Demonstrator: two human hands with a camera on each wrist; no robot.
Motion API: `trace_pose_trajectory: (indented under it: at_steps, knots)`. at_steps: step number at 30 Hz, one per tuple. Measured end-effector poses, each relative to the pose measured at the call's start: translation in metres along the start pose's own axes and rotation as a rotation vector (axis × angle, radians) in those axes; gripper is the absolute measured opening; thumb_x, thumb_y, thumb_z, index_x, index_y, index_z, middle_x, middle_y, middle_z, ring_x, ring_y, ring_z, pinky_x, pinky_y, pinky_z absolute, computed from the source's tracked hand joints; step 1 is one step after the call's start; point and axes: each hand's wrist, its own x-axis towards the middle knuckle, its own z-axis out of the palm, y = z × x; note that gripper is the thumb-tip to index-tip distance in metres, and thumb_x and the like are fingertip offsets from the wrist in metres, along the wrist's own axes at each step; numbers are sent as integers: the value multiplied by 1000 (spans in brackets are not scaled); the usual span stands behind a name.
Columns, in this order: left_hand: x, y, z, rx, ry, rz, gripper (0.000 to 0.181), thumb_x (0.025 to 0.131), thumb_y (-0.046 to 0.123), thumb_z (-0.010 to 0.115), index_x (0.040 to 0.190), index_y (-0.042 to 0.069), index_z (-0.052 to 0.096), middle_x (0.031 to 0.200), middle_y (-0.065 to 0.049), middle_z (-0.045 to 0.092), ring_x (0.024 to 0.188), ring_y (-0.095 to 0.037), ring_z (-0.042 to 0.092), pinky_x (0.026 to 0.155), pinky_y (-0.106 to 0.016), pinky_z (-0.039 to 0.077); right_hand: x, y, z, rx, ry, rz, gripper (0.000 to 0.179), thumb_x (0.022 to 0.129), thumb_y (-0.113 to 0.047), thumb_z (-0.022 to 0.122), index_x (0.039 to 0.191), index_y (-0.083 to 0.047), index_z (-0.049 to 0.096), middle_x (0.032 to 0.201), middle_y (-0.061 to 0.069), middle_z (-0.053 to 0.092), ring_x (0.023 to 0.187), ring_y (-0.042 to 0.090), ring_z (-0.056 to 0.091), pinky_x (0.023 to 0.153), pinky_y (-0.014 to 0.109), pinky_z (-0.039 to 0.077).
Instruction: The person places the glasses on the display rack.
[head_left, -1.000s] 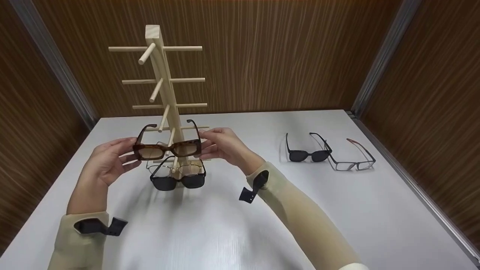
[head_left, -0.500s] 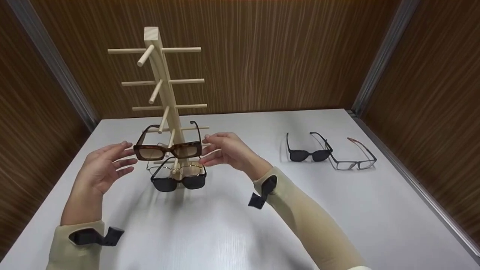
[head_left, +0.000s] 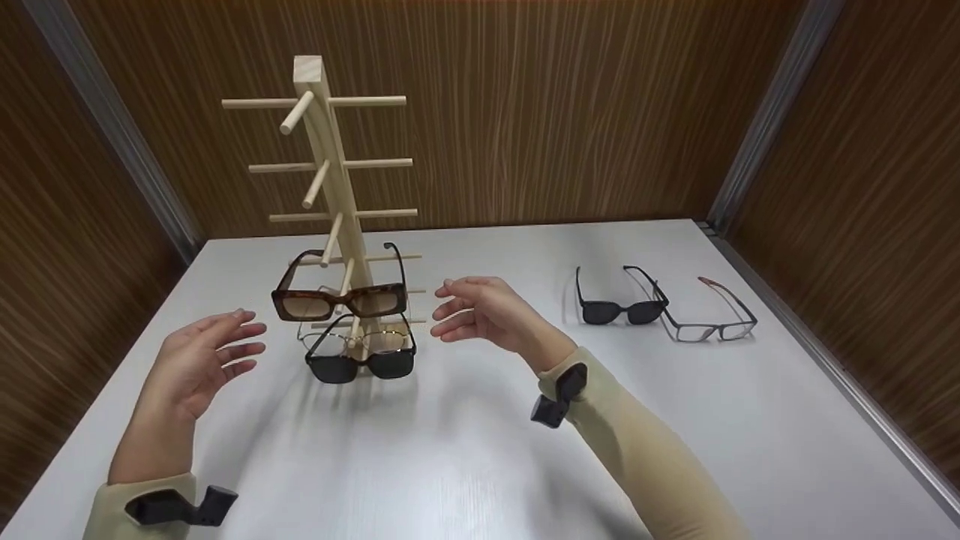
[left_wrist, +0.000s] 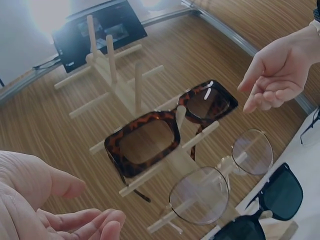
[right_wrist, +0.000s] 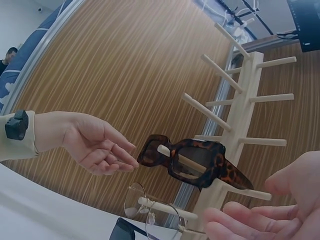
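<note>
Tortoiseshell sunglasses (head_left: 341,302) with brown lenses rest on a peg of the wooden display stand (head_left: 341,199), temples pointing back. Below them on the same stand hang thin gold-rimmed glasses (left_wrist: 200,195) and black sunglasses (head_left: 361,366). My left hand (head_left: 199,364) is to the left of the tortoiseshell pair, apart from it, with fingers loosely bent and nothing held. On the other side my right hand (head_left: 491,315) hovers off the frame, also holding nothing. In both wrist views a gap shows between the fingertips and the tortoiseshell pair.
To the right on the white table (head_left: 480,442) lie another pair of black sunglasses (head_left: 622,312) and grey-framed clear glasses (head_left: 712,331), touching or overlapping in view. Bare pegs (head_left: 367,100) stick out from the stand's upper part. Wood-grain panels (head_left: 562,112) enclose the table's back and sides.
Both hands held the tortoiseshell sunglasses by their sides a second ago. They have let go and drawn apart, left hand down and left, right hand to the right; the sunglasses stay on the stand.
</note>
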Motion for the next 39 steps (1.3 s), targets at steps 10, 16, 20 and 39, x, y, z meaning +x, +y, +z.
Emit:
trace_pose_trajectory:
  at_steps: [10, 16, 20, 39]
  knots:
    - [-12, -15, 0, 25, -11, 3, 43, 88, 33, 63, 118, 5, 49, 97, 0, 66, 87, -17, 64, 77, -29, 53, -16, 16, -34, 23, 3, 5, 31, 95, -19, 52, 116, 4, 52, 86, 15, 63, 76, 29, 68, 73, 40, 54]
    - [-17, -24, 2, 38, -20, -1, 41, 89, 34, 62, 115, 4, 50, 97, -2, 66, 87, -17, 65, 77, -30, 53, -23, 30, -46, 56, -6, 16, 31, 95, -18, 53, 116, 5, 52, 86, 16, 63, 76, 29, 68, 72, 40, 55]
    - [-22, -31, 7, 48, -20, -38, 36, 91, 33, 61, 111, 5, 53, 95, -2, 67, 86, -18, 65, 77, -31, 53, -27, 41, -51, 49, -12, 31, 31, 95, -18, 51, 116, 5, 51, 86, 15, 64, 75, 28, 68, 72, 40, 55]
    - [-26, -57, 58, 150, -201, -148, 41, 92, 29, 59, 115, -4, 53, 99, -12, 65, 85, -23, 65, 72, -35, 54, -47, 77, -76, 50, 47, 99, 40, 94, -13, 50, 124, 12, 40, 84, 13, 63, 73, 27, 68, 69, 37, 55]
